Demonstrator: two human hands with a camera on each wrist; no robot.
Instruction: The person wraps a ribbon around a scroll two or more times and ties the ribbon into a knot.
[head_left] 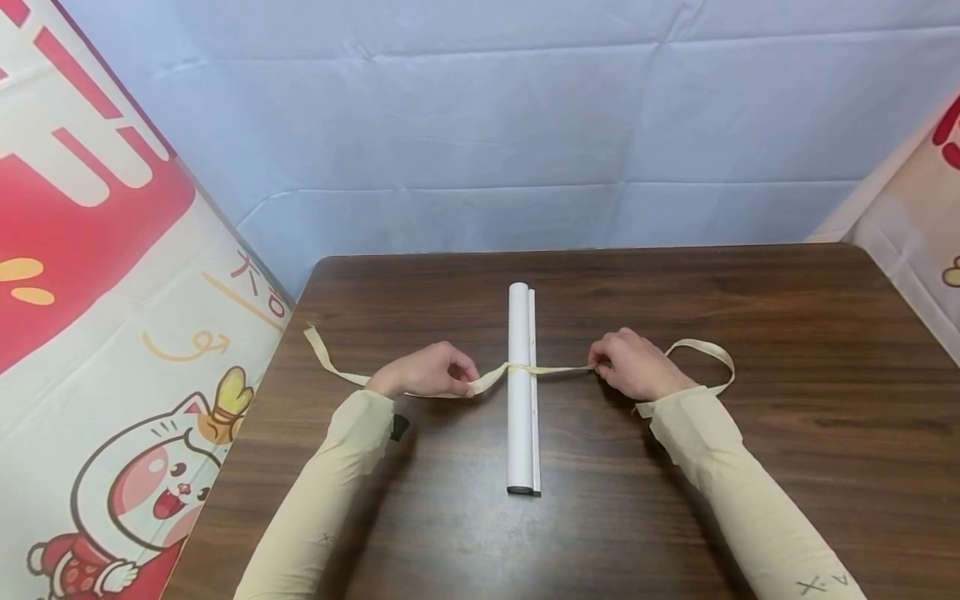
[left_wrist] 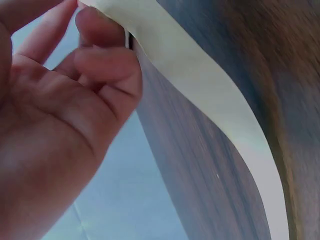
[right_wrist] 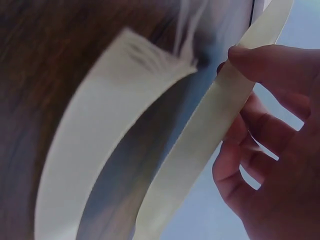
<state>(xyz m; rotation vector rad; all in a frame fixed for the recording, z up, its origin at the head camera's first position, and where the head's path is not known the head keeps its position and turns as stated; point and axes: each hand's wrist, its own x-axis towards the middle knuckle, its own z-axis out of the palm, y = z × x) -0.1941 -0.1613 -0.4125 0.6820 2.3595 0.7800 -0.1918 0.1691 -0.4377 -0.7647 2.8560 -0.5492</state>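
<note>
- One white roll [head_left: 519,433] is laid on the worktop [head_left: 832,350].
- Across its middle, a pale ribbon [head_left: 489,382] is passed.
- On either side, the ribbon is pinched by the fingers of the left hand [head_left: 426,370] and the right hand [head_left: 636,365].

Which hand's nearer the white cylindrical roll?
Left. The left hand is just left of the white cylindrical roll, pinching the cream fabric ribbon; the right hand is to the roll's right, across a wider gap.

We've roll [head_left: 518,433] on tbl [head_left: 825,333], ribbon [head_left: 491,380] across its mid, L hand [head_left: 431,369] left of it, R hand [head_left: 633,364] right.
</note>
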